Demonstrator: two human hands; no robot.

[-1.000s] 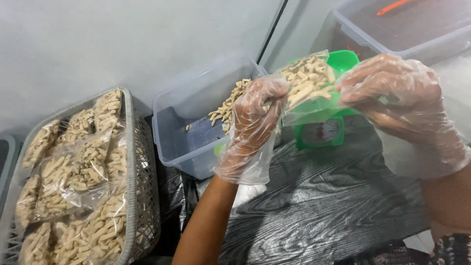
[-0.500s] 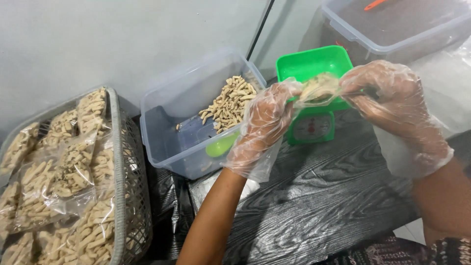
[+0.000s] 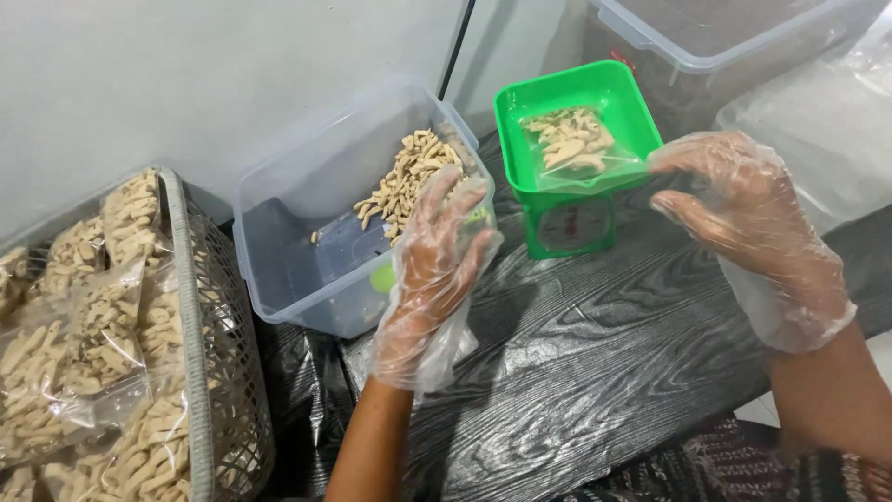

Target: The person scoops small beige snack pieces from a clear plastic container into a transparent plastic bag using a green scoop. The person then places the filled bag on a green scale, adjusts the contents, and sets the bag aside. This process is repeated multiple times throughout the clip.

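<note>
A small clear bag of pale snack sticks (image 3: 569,141) now lies in the green tray of the kitchen scale (image 3: 574,153) in the upper middle of the frame, so the filling and placing look done and only the reading and sealing seem left, while loose sticks remain in the clear plastic tub (image 3: 321,232) left of it. Half a second ago both gloved hands held that bag over the tray. Now the right hand (image 3: 743,218) hovers open and empty beside the scale, and the left hand (image 3: 437,270) hangs open and empty over the tub's near corner; filled bags sit in the wire basket (image 3: 200,344) at lower left on the dark tabletop (image 3: 595,372).
</note>
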